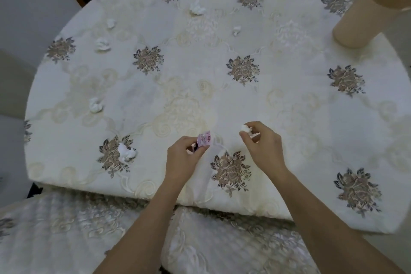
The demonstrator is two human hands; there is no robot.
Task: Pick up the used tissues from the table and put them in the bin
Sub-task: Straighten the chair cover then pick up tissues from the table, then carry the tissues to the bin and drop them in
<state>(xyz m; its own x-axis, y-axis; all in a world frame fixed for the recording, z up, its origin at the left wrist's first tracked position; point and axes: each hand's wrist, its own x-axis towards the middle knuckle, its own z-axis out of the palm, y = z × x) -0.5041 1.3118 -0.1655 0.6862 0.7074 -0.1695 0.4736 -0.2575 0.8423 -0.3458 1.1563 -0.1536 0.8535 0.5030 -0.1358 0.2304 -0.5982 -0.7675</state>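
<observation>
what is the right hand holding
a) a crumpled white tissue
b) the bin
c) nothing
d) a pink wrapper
a: the right hand pinches a small crumpled white tissue in its fingertips just above the table, while the pink wrapper is in the left hand and the bin stands untouched at the far right.

The table (pixel 289 100) wears a cream cloth with brown flower motifs. Crumpled white tissues lie on it: one at the near left (pixel 126 151), one at mid left (pixel 96 105), three further off at far left and centre, and a small one right of centre. A beige bin (pixel 364 15) stands at the far right.
</observation>
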